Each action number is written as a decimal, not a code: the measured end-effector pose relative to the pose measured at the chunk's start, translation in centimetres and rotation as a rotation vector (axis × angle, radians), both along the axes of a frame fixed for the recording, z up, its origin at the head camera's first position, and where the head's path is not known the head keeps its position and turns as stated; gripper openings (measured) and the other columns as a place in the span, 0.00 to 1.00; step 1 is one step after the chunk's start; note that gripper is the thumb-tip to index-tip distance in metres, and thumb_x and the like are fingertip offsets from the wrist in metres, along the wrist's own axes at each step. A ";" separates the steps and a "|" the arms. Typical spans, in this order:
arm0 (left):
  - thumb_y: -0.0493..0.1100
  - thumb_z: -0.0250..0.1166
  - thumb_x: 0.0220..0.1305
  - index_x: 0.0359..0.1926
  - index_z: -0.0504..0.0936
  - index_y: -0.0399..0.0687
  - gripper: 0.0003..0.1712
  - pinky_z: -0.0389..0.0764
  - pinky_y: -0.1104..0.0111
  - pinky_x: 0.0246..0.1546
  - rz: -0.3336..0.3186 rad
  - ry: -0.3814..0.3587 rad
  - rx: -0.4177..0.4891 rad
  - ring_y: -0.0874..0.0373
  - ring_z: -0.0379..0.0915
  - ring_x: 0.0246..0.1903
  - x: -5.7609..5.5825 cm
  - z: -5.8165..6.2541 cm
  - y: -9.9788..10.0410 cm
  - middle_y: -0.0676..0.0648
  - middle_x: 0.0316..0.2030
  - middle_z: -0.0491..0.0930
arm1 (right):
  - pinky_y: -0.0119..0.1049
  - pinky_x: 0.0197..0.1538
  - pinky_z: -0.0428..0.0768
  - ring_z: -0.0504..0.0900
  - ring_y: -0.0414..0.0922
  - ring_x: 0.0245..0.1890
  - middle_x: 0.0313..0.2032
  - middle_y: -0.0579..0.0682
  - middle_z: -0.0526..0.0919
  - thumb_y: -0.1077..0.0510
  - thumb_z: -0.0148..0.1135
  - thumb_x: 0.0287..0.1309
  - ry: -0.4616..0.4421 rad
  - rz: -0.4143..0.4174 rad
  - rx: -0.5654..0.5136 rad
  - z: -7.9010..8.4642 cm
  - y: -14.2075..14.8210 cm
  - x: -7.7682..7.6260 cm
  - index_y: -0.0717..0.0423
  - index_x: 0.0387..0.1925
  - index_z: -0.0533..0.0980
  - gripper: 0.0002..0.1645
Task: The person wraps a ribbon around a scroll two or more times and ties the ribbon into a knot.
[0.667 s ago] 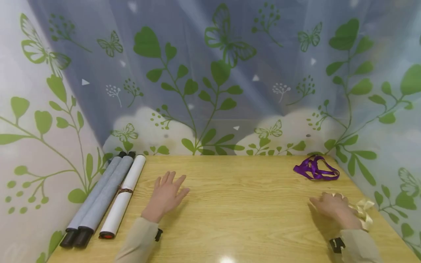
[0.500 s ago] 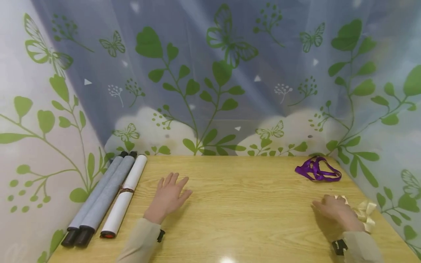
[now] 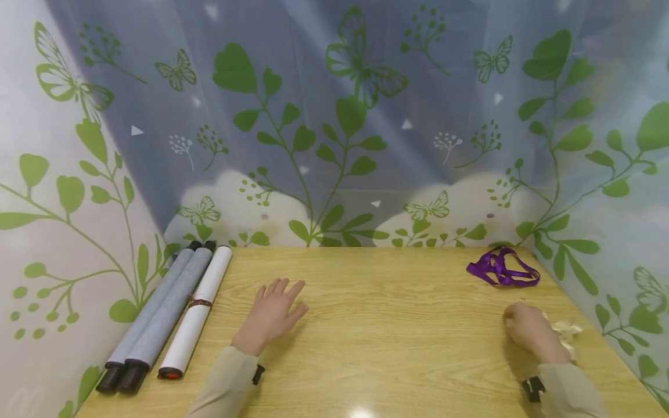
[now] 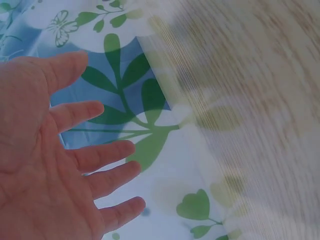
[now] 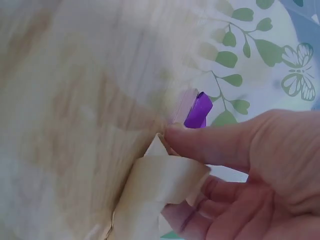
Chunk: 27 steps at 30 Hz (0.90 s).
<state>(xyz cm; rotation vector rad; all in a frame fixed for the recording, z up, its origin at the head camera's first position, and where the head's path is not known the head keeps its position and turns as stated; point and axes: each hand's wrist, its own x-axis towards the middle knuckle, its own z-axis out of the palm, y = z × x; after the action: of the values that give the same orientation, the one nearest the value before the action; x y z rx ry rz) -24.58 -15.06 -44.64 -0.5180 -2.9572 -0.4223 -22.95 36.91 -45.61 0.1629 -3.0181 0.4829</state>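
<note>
Cream ribbon is now pinched between thumb and fingers of the right hand, which lay flatter moments ago; it seems secured, its loose loops just right of that hand. The left hand holds nothing, its fingers spread apart.

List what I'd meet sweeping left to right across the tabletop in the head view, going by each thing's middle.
Outer grey roll → inner grey roll → white roll → left hand → purple ribbon → right hand → cream ribbon, partly hidden behind that hand.
</note>
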 end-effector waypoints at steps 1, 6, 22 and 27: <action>0.57 0.56 0.71 0.71 0.66 0.50 0.32 0.56 0.36 0.66 -0.004 -0.006 0.000 0.33 0.57 0.69 0.0 0.0 0.1 0.32 0.66 0.66 | 0.59 0.39 0.78 0.81 0.66 0.35 0.33 0.67 0.83 0.73 0.50 0.42 0.014 0.007 -0.008 0.0 -0.2 -0.1 0.67 0.29 0.81 0.14; 0.56 0.56 0.71 0.69 0.68 0.49 0.31 0.61 0.39 0.64 -0.020 -0.018 -0.007 0.35 0.61 0.67 0.2 0.0 0.3 0.33 0.65 0.68 | 0.61 0.44 0.78 0.81 0.67 0.38 0.35 0.69 0.83 0.76 0.53 0.41 0.022 0.034 -0.054 0.2 -1.4 -0.5 0.73 0.35 0.81 0.16; 0.54 0.57 0.71 0.57 0.80 0.44 0.23 0.78 0.52 0.53 -0.109 -0.006 0.072 0.45 0.79 0.53 -0.2 0.3 2.7 0.42 0.52 0.83 | 0.55 0.47 0.80 0.82 0.63 0.45 0.44 0.65 0.84 0.76 0.52 0.52 0.047 0.151 -0.184 1.3 -8.2 -2.2 0.70 0.45 0.80 0.19; 0.54 0.58 0.71 0.55 0.81 0.44 0.22 0.79 0.52 0.53 -0.137 0.023 0.092 0.46 0.80 0.52 -0.5 0.4 3.7 0.43 0.51 0.84 | 0.54 0.47 0.80 0.82 0.62 0.46 0.46 0.64 0.85 0.75 0.51 0.55 0.041 0.184 -0.202 1.5 -10.4 -2.6 0.68 0.47 0.80 0.19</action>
<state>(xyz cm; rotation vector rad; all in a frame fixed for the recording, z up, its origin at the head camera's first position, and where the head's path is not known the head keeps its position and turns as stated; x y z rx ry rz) -25.04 -11.40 -44.23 -0.7113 -2.8747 -0.5586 -25.53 26.52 -44.12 0.4322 -2.9038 0.7853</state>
